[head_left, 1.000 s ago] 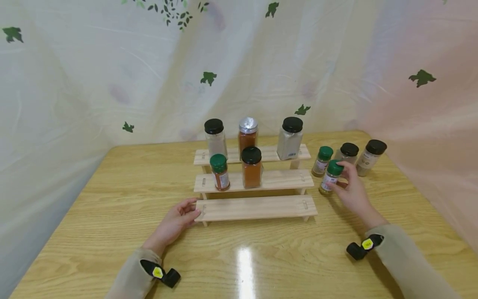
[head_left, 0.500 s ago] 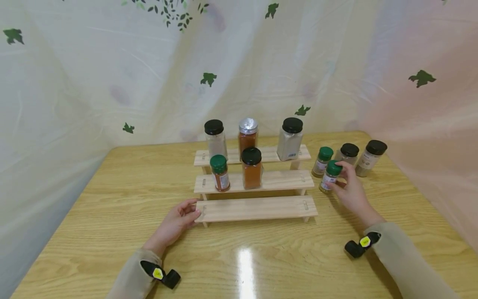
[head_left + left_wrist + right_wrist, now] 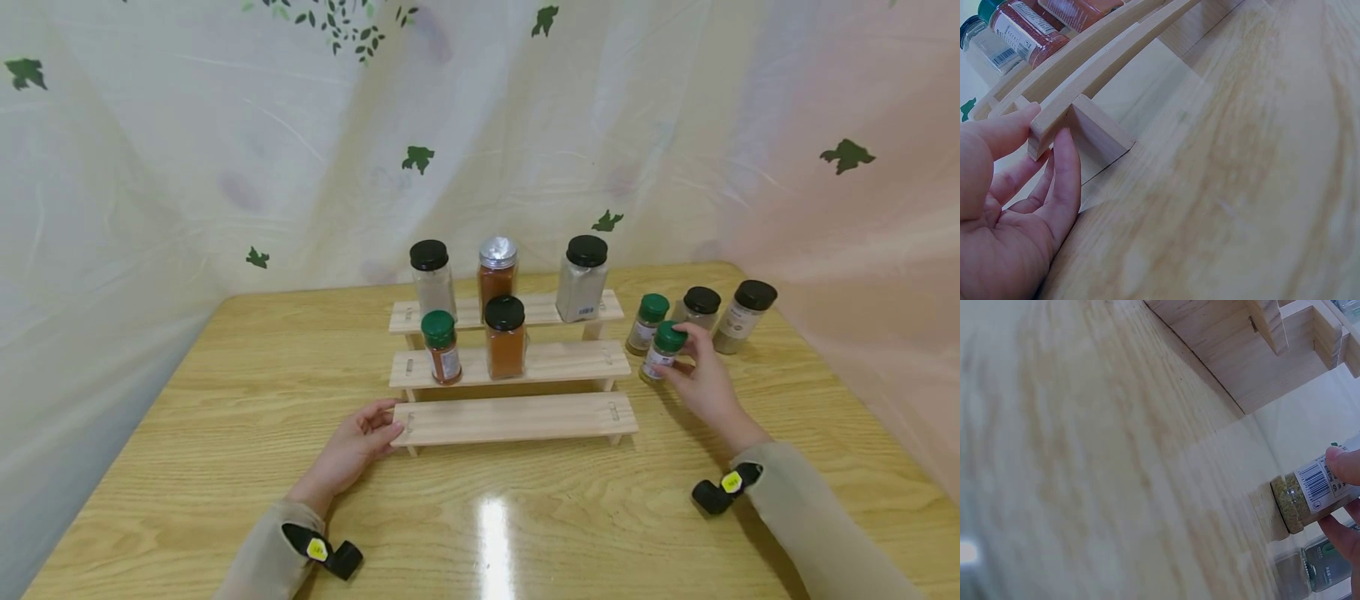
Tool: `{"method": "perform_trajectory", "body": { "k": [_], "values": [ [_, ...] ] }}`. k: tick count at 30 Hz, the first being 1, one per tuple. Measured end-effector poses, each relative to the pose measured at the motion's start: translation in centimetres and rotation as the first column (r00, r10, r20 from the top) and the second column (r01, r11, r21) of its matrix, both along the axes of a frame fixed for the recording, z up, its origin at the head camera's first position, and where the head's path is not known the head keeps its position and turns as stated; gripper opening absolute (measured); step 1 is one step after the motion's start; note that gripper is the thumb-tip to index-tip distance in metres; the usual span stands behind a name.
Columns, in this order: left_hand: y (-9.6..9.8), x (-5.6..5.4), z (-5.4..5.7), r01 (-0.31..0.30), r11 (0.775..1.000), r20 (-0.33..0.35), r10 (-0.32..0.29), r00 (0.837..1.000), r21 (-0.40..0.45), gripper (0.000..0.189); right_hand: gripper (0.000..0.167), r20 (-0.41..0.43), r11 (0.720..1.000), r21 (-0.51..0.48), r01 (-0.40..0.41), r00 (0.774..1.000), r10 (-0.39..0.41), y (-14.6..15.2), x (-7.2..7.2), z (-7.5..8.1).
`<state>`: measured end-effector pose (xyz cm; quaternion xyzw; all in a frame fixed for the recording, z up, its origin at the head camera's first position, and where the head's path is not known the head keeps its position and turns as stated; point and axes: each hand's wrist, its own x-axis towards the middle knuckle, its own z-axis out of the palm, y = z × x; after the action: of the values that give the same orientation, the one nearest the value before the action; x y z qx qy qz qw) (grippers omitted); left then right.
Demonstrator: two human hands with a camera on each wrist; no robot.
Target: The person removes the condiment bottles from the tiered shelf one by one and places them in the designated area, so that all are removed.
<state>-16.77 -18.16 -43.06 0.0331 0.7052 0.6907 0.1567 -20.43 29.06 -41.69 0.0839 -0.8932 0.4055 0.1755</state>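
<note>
Right hand [image 3: 703,385] pinches a small green-capped jar [image 3: 660,360], thumb on label, fingers up at cap; jar is over the table just right of the wooden rack [image 3: 573,358], slightly tilted. Can't tell if its base touches down. Left hand [image 3: 348,450] pinches the left end of the front tier [image 3: 510,418].

Risks, judged: jar could slip or swivel if the pinch is loose, since the label looks smooth. Second green-capped jar [image 3: 645,327] and short black-capped jar [image 3: 701,304] crowd close behind; a sideways swing may knock them. Low carry could clip the rack's right end. A tug from the left hand might shake the rack and topple the tall glass jars [image 3: 506,346] on it.

Table [image 3: 255,375]: wood-grain, glossy, bright light streak [image 3: 493,542] near front. Behind: pale, wrinkled cloth [image 3: 300,150] with green leaf prints [image 3: 417,158], pinkish at right.
</note>
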Motion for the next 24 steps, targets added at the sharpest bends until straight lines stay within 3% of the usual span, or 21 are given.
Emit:
{"method": "perform_trajectory", "body": {
  "k": [15, 24],
  "values": [
    [0.0, -0.1, 0.1, -0.005, 1.000, 0.013, 0.006, 1.000, -0.025, 0.053, 0.061, -0.011, 1.000, -0.021, -0.003, 1.000, 0.003, 0.0, 0.1, 0.5],
    [0.1, 0.0, 0.3, 0.006, 1.000, 0.007, -0.006, 1.000, -0.012, 0.053, 0.049, -0.096, 0.999, 0.018, -0.026, 0.995, 0.028, 0.5, -0.1, 1.4]
  ]
}}
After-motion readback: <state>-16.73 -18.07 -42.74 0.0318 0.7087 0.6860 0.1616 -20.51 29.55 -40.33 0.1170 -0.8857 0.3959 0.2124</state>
